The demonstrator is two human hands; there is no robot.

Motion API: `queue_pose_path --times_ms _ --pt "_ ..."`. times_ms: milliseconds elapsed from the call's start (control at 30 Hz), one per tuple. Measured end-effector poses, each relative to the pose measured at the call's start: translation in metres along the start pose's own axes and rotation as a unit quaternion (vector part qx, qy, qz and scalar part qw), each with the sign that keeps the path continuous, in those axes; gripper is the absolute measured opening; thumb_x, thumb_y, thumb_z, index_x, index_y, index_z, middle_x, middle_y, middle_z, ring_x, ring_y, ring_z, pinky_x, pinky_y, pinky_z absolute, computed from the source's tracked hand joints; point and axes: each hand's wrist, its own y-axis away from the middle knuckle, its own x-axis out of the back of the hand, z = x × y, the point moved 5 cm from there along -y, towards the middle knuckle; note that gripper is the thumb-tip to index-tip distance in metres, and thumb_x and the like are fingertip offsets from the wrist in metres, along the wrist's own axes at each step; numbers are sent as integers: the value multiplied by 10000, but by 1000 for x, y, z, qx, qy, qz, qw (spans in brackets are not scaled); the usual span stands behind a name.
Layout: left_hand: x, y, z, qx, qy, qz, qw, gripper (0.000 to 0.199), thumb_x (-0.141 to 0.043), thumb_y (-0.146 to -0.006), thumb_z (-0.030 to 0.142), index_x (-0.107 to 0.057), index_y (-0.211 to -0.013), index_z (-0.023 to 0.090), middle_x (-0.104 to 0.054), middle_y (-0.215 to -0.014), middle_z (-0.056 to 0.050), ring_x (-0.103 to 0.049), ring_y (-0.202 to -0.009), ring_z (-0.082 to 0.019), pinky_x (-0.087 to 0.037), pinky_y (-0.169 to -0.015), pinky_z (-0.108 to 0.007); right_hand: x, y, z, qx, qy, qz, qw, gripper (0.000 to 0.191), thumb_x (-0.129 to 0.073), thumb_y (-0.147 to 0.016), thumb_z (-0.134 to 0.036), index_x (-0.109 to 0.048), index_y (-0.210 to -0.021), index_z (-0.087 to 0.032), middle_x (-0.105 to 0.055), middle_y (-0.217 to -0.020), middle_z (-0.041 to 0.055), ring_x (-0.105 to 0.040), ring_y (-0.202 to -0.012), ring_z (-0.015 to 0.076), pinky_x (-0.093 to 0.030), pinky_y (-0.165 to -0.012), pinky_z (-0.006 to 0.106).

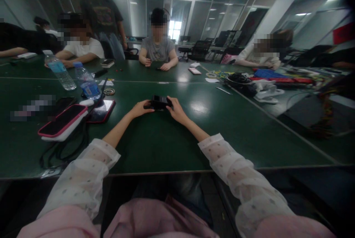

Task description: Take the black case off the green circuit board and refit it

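Out in front of me, on or just over the green table (166, 145), is a small black boxy object (159, 102); its exact kind is not clear. My left hand (141, 109) grips its left end, fingers behind and thumb in front. At the opposite end my right hand (175, 110) closes on it the same way. Whether its underside touches the tabletop cannot be made out.
Left of my arm lie a pink-edged phone (64, 120), a tablet-like device (102, 111) and dark cables. Two water bottles (87, 81) stand behind them, near a tape roll (109, 91). A pen (224, 90) and cable clutter (240, 81) lie right. Several people sit across.
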Motion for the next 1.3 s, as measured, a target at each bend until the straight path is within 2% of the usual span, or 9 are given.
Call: queue_pose_path --times_ms 133,233,433,633,800,867,967,1300 --pt "5 7 7 0 -2 19 1000 894 -772 -702 425 -353 -1457 193 -557 -1385 -171 -525 -1295 -315 -358 -1111 -516 -7 1 4 -10 -23 -34 999 517 -529 -877 -193 -458 -1388 -225 -530 -1311 125 -524 -1254 241 -391 -1106 492" --pt "4 8 9 -11 14 1 1000 956 -805 -657 418 -345 -1459 175 -557 -1382 -173 -515 -1303 -316 -358 -1113 -514 -8 1 6 -7 -44 -56 997 523 -532 -869 -186 -456 -1387 -199 -528 -1351 129 -504 -1287 233 -367 -1126 485" --pt "6 11 11 7 4 2 1000 808 -803 -651 450 -488 -1334 155 -591 -1327 -164 -568 -1227 -303 -418 -1061 -496 -5 3 2 -22 -101 -76 992 541 -652 -820 -293 -478 -1328 -223 -585 -1295 97 -572 -1212 235 -440 -1055 495" --pt "7 15 15 9 -17 6 1000 712 -781 -673 498 -566 -1249 138 -618 -1274 -158 -589 -1175 -301 -433 -1041 -485 -9 3 11 -44 -123 -58 990 642 -751 -734 -317 -478 -1306 -212 -607 -1260 106 -596 -1187 248 -470 -1020 491" --pt "6 14 11 4 78 13 997 744 -793 -672 465 -539 -1312 183 -602 -1315 -135 -564 -1223 -294 -387 -1086 -503 -12 1 20 -106 -207 -57 971 666 -775 -713 -367 -494 -1292 -193 -595 -1275 132 -562 -1238 258 -425 -1082 480" --pt "6 14 10 11 125 16 992 744 -787 -687 445 -522 -1340 210 -590 -1338 -127 -551 -1243 -291 -375 -1094 -518 -12 1 22 -133 -249 -58 958 626 -763 -728 -396 -524 -1266 -184 -599 -1273 136 -566 -1234 255 -424 -1091 466" --pt "7 16 10 22 153 14 988 722 -804 -677 404 -541 -1321 212 -589 -1337 -129 -554 -1239 -291 -376 -1093 -533 -11 1 23 -138 -288 -67 945 557 -752 -742 -422 -570 -1215 -191 -621 -1248 119 -608 -1170 243 -443 -1080 466" --pt "7 14 6 17 157 11 987 676 -821 -667 349 -557 -1268 188 -602 -1307 -129 -574 -1212 -268 -405 -1086 -502 -14 0 25 -112 -245 -66 961 479 -739 -756 -404 -564 -1160 -215 -644 -1187 76 -637 -1113 220 -485 -1039 457"
